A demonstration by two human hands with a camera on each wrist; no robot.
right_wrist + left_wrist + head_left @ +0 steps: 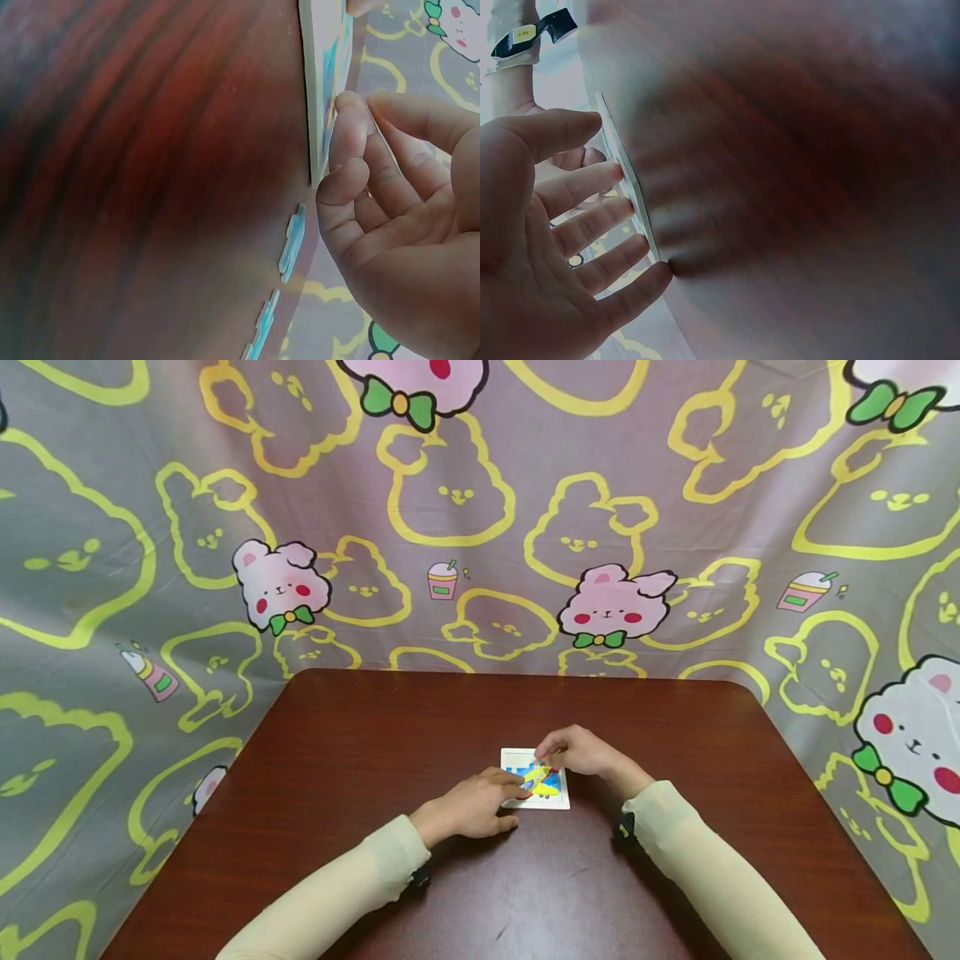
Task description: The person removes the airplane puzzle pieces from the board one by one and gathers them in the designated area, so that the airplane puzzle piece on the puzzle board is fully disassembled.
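Observation:
A small white-framed jigsaw puzzle (555, 803) with a yellow and blue picture lies on the table, and bare white shows in its upper part. My left hand (480, 802) lies over its left side, fingers spread and nearly straight; in the left wrist view its fingertips (634, 210) are along the board's edge. At the upper right side, my right hand (585, 752) pinches at a puzzle piece with thumb and forefinger, the piece mostly hidden by the fingers. Loose blue puzzle pieces (293, 244) lie beyond the board in the right wrist view.
The dark red-brown wooden table (375, 727) has rounded far corners. A curtain (480, 560) with cartoon bears and drink cups hangs around its back and sides. A black strap (624, 827) is at the right wrist, and another (420, 877) at the left.

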